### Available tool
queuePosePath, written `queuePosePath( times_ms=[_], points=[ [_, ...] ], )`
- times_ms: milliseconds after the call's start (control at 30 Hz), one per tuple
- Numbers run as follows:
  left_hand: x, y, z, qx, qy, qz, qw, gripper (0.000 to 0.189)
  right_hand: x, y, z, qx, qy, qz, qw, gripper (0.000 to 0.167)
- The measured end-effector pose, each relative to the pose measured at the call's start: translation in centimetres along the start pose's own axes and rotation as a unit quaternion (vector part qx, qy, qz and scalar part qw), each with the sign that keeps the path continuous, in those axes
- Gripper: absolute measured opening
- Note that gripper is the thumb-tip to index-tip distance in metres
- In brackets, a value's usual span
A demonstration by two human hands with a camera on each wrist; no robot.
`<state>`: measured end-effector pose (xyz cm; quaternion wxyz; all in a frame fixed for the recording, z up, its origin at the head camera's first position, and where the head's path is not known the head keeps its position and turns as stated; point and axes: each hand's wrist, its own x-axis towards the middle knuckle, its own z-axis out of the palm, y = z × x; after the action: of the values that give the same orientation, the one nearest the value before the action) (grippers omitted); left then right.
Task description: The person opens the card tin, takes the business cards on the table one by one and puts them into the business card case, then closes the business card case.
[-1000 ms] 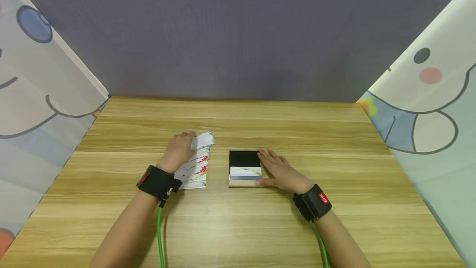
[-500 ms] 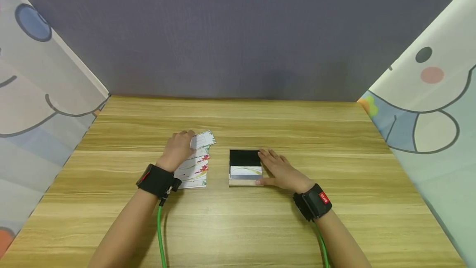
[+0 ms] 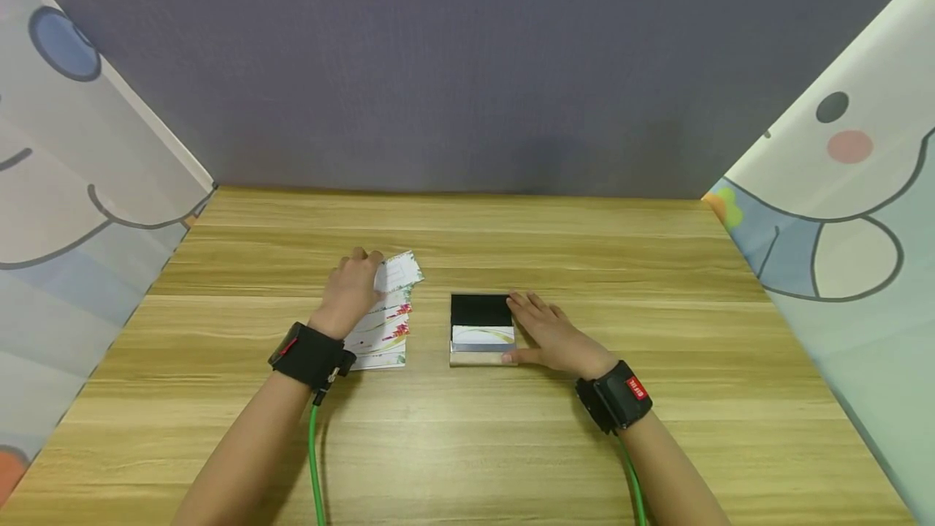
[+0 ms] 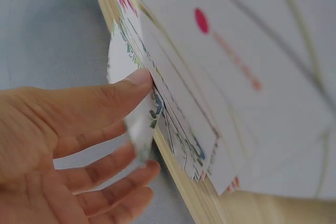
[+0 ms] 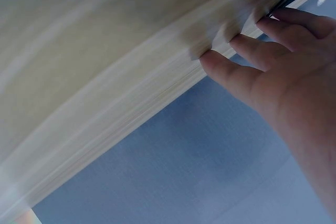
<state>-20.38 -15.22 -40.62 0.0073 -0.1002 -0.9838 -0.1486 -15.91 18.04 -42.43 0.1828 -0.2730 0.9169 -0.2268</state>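
Several overlapping white paper cards (image 3: 376, 338) with red, green and gold printing lie spread in a column on the yellow-brown wood-grain table (image 3: 467, 445), on the person's left side. At the far end of that column is a small white rectangular card with a green leafy edge (image 3: 400, 271), set at an angle to the others. The left hand (image 3: 351, 289) has this card in a narrow grip: in the left wrist view, the thumb presses one face while the fingers lie behind it.

Well apart from the cards, near the middle of the table, sits a shallow rectangular case with a black inner panel and a pale metallic near edge (image 3: 482, 360). A white card with gold curved lines (image 3: 482, 336) rests in its nearer part, in front of the black panel.

The right hand (image 3: 551, 338) is at the case's right side, its grip wide, the thumb by the near corner and the outstretched fingertips by the far one. A black wristband (image 3: 310, 357) circles the left wrist, and a black wristband with a red label (image 3: 617, 398) the right. Behind the table stands a plain grey-purple panel (image 3: 467, 63).
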Motion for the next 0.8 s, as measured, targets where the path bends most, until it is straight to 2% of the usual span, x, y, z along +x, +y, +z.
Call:
queuePosePath(
  times_ms=[200, 500, 700, 800],
  points=[
    [-0.04, 0.06, 0.07, -0.008, 0.012, 0.006, 0.9999, 0.055, 0.03, -0.07, 0.06, 0.0, 0.0, 0.0, 1.0, 0.09],
    [-0.18, -0.07, -0.16, -0.042, 0.035, 0.02, 0.9983, 0.03, 0.03, -0.06, 0.14, -0.006, 0.003, -0.006, 1.0, 0.09],
    [-0.14, 0.23, -0.62, -0.084, 0.033, 0.012, 0.9959, 0.031, -0.06, -0.1, -0.01, -0.012, 0.007, -0.009, 0.9999, 0.089],
    [-0.17, 0.59, -0.9, -0.101, 0.029, 0.018, 0.9943, 0.031, -0.08, -0.08, -0.06, -0.012, 0.007, -0.009, 0.9999, 0.089]
  ],
)
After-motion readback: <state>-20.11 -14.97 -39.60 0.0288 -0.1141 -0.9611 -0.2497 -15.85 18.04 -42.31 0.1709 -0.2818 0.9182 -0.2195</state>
